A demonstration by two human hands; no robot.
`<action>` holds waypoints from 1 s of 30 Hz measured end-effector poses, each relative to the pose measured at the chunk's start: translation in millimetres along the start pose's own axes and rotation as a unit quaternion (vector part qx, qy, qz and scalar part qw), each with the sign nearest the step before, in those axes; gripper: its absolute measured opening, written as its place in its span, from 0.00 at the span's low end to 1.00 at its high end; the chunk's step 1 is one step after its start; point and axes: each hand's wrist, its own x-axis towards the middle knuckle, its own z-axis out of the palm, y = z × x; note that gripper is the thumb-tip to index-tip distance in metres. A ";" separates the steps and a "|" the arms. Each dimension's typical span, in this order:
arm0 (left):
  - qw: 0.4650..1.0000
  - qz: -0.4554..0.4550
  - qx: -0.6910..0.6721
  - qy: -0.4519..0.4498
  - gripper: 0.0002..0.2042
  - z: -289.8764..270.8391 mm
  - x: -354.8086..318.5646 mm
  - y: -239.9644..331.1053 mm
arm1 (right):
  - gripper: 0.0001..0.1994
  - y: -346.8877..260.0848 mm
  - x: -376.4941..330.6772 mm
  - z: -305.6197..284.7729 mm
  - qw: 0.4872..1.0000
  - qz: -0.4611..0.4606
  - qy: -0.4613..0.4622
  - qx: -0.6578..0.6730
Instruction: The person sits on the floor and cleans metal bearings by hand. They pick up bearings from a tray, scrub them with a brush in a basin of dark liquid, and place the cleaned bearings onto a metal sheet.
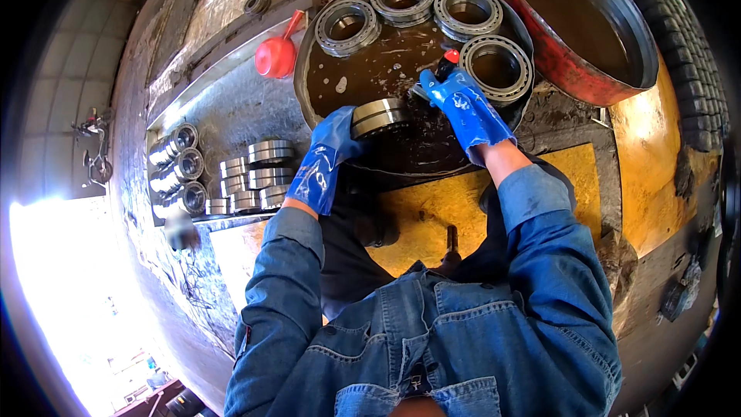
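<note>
Left grip (332, 136) on bearing (380, 117), tool (447, 64) in right grip (458, 100) mostly hidden

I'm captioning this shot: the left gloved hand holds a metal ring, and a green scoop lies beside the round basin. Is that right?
The head view shows a red scoop, not a green one, beside the round basin. The left gloved hand does hold a metal ring.
</note>
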 end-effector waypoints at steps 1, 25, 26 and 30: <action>1.000 0.008 -0.009 -0.001 0.33 -1.8 2.3 -1.6 | 0.20 1.7 -1.1 2.3 0.999 -0.024 0.000 0.023; 0.924 -0.055 0.317 -0.208 0.17 12.8 95.3 132.7 | 0.24 116.1 68.7 41.4 0.981 0.065 0.063 -0.171; 0.927 -0.075 0.296 -0.217 0.20 10.0 96.1 136.8 | 0.24 116.1 68.3 39.2 0.979 0.050 0.066 -0.186; 0.959 -0.029 0.210 -0.187 0.26 -18.5 68.9 120.8 | 0.25 88.6 60.4 6.6 0.998 -0.010 0.056 -0.034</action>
